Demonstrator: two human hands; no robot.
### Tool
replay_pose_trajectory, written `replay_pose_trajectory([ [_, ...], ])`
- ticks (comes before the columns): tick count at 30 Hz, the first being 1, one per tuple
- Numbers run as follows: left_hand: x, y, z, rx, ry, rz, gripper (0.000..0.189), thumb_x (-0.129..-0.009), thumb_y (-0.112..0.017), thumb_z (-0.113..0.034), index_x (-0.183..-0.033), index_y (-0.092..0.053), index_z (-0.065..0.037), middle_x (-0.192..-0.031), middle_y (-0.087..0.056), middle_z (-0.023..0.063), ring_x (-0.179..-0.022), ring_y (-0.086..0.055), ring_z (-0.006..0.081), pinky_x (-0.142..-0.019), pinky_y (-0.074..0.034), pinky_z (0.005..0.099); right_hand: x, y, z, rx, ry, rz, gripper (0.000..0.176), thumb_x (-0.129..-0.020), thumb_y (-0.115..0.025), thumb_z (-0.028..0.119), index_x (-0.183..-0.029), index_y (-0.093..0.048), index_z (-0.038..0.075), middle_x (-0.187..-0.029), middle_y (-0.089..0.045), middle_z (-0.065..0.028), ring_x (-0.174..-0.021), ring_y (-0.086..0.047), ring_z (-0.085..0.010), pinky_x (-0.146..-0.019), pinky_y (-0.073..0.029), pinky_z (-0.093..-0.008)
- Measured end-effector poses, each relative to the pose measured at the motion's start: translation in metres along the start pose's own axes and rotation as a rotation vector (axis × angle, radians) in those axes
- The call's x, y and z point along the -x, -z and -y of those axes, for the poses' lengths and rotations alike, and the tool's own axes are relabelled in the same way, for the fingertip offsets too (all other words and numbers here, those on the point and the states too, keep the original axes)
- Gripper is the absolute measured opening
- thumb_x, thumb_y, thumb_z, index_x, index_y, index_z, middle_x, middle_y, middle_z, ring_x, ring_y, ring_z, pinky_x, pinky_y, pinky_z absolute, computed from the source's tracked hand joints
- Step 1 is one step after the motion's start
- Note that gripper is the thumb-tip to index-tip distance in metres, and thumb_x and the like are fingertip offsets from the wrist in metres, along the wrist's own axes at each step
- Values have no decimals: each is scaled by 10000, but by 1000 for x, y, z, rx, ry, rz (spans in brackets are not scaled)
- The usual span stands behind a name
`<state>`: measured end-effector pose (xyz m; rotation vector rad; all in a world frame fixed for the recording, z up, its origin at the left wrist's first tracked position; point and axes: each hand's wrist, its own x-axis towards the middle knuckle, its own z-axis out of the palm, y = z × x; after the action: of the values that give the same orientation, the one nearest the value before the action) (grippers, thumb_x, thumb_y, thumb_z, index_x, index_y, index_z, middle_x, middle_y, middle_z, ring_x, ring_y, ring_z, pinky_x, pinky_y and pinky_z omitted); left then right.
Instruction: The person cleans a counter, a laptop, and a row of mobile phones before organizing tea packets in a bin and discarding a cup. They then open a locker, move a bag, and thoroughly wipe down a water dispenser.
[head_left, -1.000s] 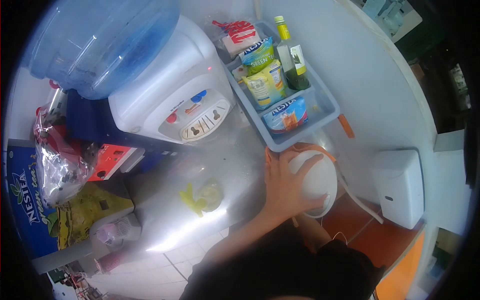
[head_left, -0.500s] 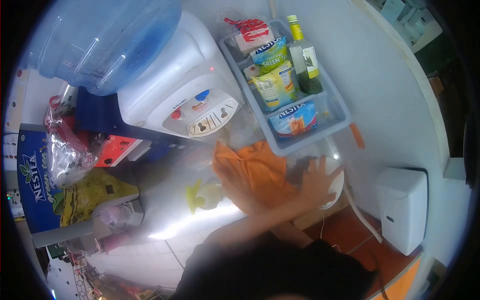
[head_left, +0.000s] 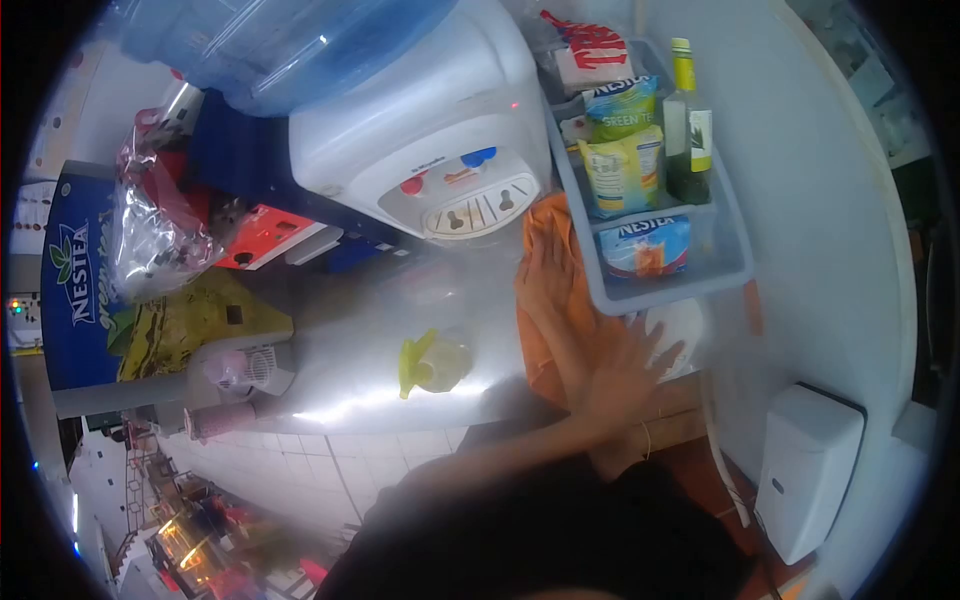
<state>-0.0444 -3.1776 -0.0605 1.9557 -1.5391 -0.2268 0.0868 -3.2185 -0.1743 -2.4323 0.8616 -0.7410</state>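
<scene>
My right hand (head_left: 545, 272) lies flat on an orange cloth (head_left: 543, 350), fingers stretched out, beside the left edge of a grey-blue tray (head_left: 740, 265). The cloth is spread on the shiny counter (head_left: 340, 375). Crossing over my right forearm, my left arm reaches right. My left hand (head_left: 632, 368), blurred, has its fingers spread at a white round object (head_left: 678, 330) below the tray. In the tray are Nestea packets (head_left: 645, 248), a yellow packet (head_left: 622, 172) and a yellow-capped bottle (head_left: 688, 150).
A white water dispenser (head_left: 430, 120) with a blue bottle (head_left: 290, 50) stands at the top. A spray bottle (head_left: 440, 364) lies on the counter. At the left is a Nestea box (head_left: 75, 280); a white wall-mounted box (head_left: 812, 470) is at the lower right.
My right hand has moved up beside the tray, and the cloth has shifted and lies closer along the tray's edge. My left hand stays near the white object. The view has shifted.
</scene>
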Motion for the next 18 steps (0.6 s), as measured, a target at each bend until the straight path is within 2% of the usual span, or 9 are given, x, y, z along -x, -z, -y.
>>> replay_pose_trajectory([
  [3, 19, 101, 12, 278, 159, -45, 369, -848, -690, -137, -1208, -630, -80, -1189, -626, 130, -1113, -589, 277, -931, -479, 383, 4, -8, 11, -29, 70, 8, 504, -851, -549, 100, -1341, -441, 62, -1474, -395, -155, -1322, -401, -334, -1081, -312, -473],
  [4, 31, 132, 16, 424, 407, -61, 281, -875, -623, -47, -1154, -654, -66, -1095, -671, 131, -1038, -640, 249, -881, -493, 333, 18, -8, 12, -145, 177, 90, 501, -839, -553, 95, -1330, -458, 59, -1439, -427, -152, -1302, -418, -330, -1080, -315, -474],
  [5, 43, 154, 31, 375, 349, -214, 260, -880, -596, -1, -1127, -658, -55, -1090, -683, 125, -984, -656, 219, -830, -499, 296, 35, -6, 13, -259, 284, 170, 499, -827, -558, 90, -1318, -475, 56, -1404, -459, -149, -1282, -435, -326, -1079, -319, -475],
  [7, 67, 201, 49, 347, 562, -428, 212, -977, -507, -121, -1080, -650, -3, -1051, -692, 116, -920, -653, 186, -813, -502, 307, 61, 12, 18, -372, 389, 251, 497, -815, -562, 86, -1306, -491, 52, -1368, -492, -146, -1263, -452, -323, -1079, -322, -476],
  [9, 102, 233, 78, 209, 699, -651, 445, -1051, -348, -330, -1084, -640, 4, -955, -681, 101, -873, -643, 172, -764, -493, 289, 71, 38, 13, -234, 185, 383, 477, -853, -543, 107, -1323, -488, 45, -1240, -547, -161, -1207, -499, -315, -1060, -354, -435],
  [10, 127, 243, 97, 238, 738, -761, 460, -1044, -361, -378, -1122, -629, -13, -957, -677, 80, -880, -644, 178, -774, -489, 289, 67, 38, 2, -234, 186, 378, 477, -853, -543, 107, -1323, -488, 45, -1240, -547, -161, -1207, -499, -315, -1060, -354, -435],
  [13, 181, 259, 130, 428, 1015, -803, 486, -1026, -381, -415, -1257, -552, -22, -1179, -622, 135, -1060, -612, 235, -896, -478, 369, 41, 26, -8, -116, 51, 171, 498, -822, -554, 80, -1315, -489, 76, -1346, -517, -140, -1234, -481, -317, -1073, -340, -481],
  [15, 201, 255, 163, 530, 998, -735, 494, -1025, -387, -418, -1280, -536, -22, -1215, -606, 139, -1101, -598, 243, -923, -472, 376, 17, 12, 18, -182, 28, 122, 475, -833, -554, 93, -1304, -495, 83, -1338, -524, -143, -1250, -471, -318, -1066, -345, -476],
  [18, 182, 245, 194, 641, 928, -588, 464, -1013, -452, -368, -1312, -515, -20, -1276, -582, 143, -1167, -576, 269, -986, -450, 392, -45, 135, 118, -198, 143, 972, 452, -835, -547, 69, -1284, -502, 76, -1346, -515, -156, -1290, -444, -318, -1072, -349, -467],
])
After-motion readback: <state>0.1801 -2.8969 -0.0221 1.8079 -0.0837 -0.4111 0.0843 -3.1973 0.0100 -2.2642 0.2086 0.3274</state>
